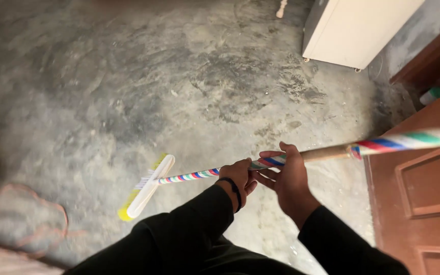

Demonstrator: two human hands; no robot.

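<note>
I hold a broom by its long handle [194,175], which is wrapped in red, blue, green and white stripes. My left hand [239,175] grips the handle lower down, a black band on its wrist. Just above it my right hand [287,178] is wrapped around the handle, where a bare wooden stretch [327,153] shows. The white broom head [148,189] with yellow bristles rests on the grey concrete floor [128,91] to the lower left. The handle's top end [418,138] runs off to the right. Both sleeves are black.
A brown wooden door [423,193] stands at the right. A white cabinet [352,30] sits on the floor at the top right. A loop of thin reddish cord [52,211] lies on the floor at the lower left.
</note>
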